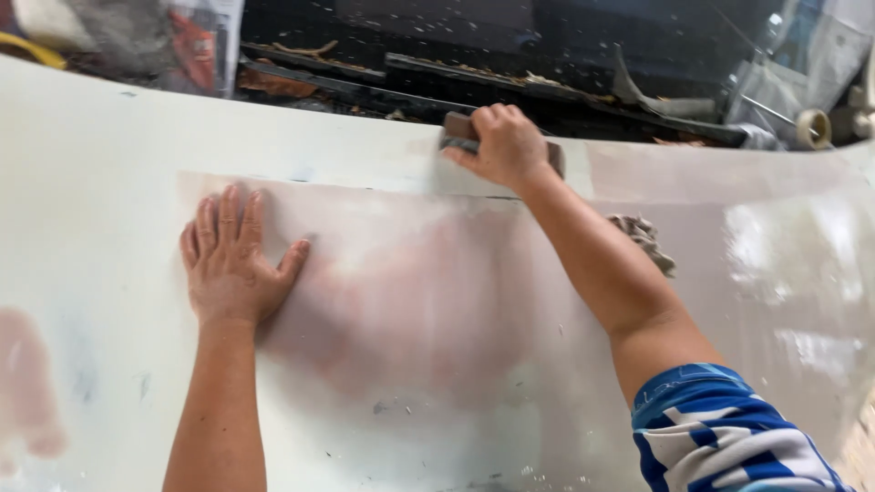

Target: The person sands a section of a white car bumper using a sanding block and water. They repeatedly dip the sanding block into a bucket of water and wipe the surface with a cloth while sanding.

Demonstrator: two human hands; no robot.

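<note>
Sanding block (pixel 460 130), dark, rectangular: lay at the far edge of a white body panel (pixel 109 164), gripped by the right hand (pixel 503 146) with fingers curled over it. Left hand (pixel 230 262): spread flat, empty, palm down on the panel's pinkish dull patch (pixel 410 301). Crumpled rag (pixel 645 239): rested on the panel, behind the right forearm.
</note>
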